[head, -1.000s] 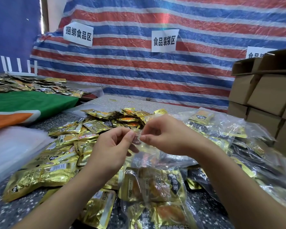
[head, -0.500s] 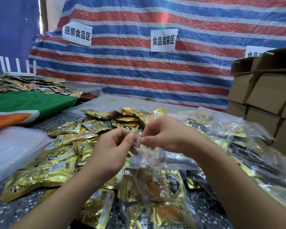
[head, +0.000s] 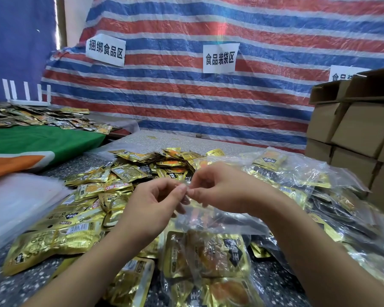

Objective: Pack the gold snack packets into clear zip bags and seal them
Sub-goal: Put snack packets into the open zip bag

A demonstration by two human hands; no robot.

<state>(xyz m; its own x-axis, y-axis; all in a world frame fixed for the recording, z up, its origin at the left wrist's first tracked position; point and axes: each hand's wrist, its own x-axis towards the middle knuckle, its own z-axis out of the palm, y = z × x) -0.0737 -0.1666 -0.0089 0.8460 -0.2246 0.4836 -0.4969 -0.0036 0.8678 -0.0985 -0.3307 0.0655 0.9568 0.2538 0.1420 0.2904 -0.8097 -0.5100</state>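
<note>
A clear zip bag [head: 208, 247] with several gold snack packets inside hangs in front of me above the table. My left hand [head: 151, 207] and my right hand [head: 222, 187] pinch its top edge between thumb and fingertips, the fingertips almost meeting at the middle. A loose heap of gold snack packets [head: 93, 196] covers the speckled table [head: 20, 291] to the left and behind my hands. Filled clear bags [head: 315, 191] are piled on the right.
Stacked cardboard boxes [head: 353, 134] stand at the right edge. A striped tarp [head: 208, 96] with paper signs closes the back. A green and orange cloth [head: 42, 145] lies at the left, more packets [head: 31, 118] beyond it. A white plastic sheet [head: 13, 202] lies at near left.
Both hands stay pinched on the bag's top edge; the fingertips have drawn slightly closer together. The bag hangs as before.
</note>
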